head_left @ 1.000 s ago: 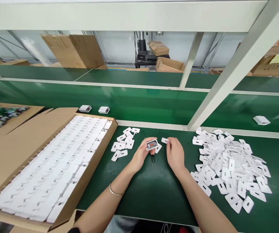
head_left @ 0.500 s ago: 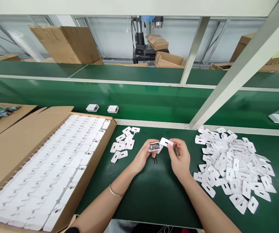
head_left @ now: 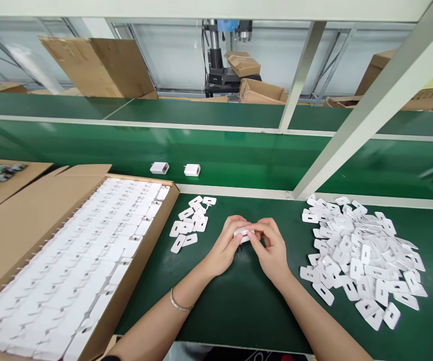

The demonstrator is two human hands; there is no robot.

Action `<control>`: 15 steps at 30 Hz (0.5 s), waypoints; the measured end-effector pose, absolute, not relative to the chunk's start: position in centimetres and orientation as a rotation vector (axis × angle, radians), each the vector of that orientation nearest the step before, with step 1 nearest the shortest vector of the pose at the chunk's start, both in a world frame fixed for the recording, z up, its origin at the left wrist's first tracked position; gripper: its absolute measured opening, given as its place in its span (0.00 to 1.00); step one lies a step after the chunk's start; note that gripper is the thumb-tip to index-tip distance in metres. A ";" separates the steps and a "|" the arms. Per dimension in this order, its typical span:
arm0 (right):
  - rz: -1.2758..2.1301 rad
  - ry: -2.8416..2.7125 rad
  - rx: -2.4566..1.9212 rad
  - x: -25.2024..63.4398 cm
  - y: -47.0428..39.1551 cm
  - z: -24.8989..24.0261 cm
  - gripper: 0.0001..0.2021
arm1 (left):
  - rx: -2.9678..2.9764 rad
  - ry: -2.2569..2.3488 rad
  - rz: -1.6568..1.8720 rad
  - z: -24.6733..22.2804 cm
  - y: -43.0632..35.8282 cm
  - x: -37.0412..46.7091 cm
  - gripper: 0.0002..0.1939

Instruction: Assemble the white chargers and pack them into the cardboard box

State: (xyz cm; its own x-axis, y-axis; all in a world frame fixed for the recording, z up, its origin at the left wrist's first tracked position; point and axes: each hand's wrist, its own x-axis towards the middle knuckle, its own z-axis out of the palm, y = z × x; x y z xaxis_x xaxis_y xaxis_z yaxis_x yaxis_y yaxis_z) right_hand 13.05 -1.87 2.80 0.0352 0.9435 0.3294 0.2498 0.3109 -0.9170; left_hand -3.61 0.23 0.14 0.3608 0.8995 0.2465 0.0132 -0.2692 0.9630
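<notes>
White plug casing (head_left: 247,241) is in the middle of the bench (head_left: 261,306), between both hands. Call it the clock's centre, 12 being straight ahead. Any tips for this bit?

Sure. Looks to me like the slotted plate (head_left: 240,231) is being fitted onto the casing's face. Left hand (head_left: 223,249), at 8 o'clock, makes a steady base: thumb and fingers clamped on the casing. Right hand (head_left: 271,248), at 4 o'clock, has its thumb and fingers pinched together on the plate's edge. I'd line up the edges all round, then press evenly, because pushing one end first could cock it.

Is it fully seated?

Can't tell, the fingers hide most of the seam. I'd run a thumb along it to check.

And how does it look?

Plain white, boxy, the slot a dark line across the face. Thin dark prongs (head_left: 240,250) poke out around 6 o'clock. Plates with the same sort of slot lie in a big heap (head_left: 363,255) at 3 o'clock and a smaller bunch (head_left: 195,218) at 9. Two loose white casings (head_left: 192,170) sit near 10 or 11.
</notes>
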 end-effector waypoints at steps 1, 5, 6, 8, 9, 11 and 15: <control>0.782 -1.469 -1.167 13.0 -1.9 2.8 0.07 | 1.605 0.845 1.092 0.2 0.2 -3.6 0.21; 0.852 -1.423 -1.197 12.9 -1.6 2.2 0.11 | 1.509 0.807 1.092 0.1 0.2 -3.5 0.22; 0.894 -1.399 -1.207 12.9 -1.5 2.0 0.14 | 1.462 0.790 1.085 0.0 0.2 -3.5 0.22; 1.003 -1.369 -1.219 12.9 -1.3 1.6 0.17 | 1.375 0.764 1.075 -0.1 0.2 -3.4 0.23; 1.063 -1.373 -1.218 12.9 -1.3 1.5 0.18 | 1.343 0.758 1.075 -0.1 0.2 -3.4 0.23; 1.164 -1.401 -1.209 12.8 -1.3 1.5 0.18 | 1.304 0.748 1.080 -0.2 0.2 -3.3 0.22; 1.268 -1.417 -1.225 12.7 -1.3 2.0 0.19 | 1.251 0.733 1.085 -0.1 0.2 -3.1 0.21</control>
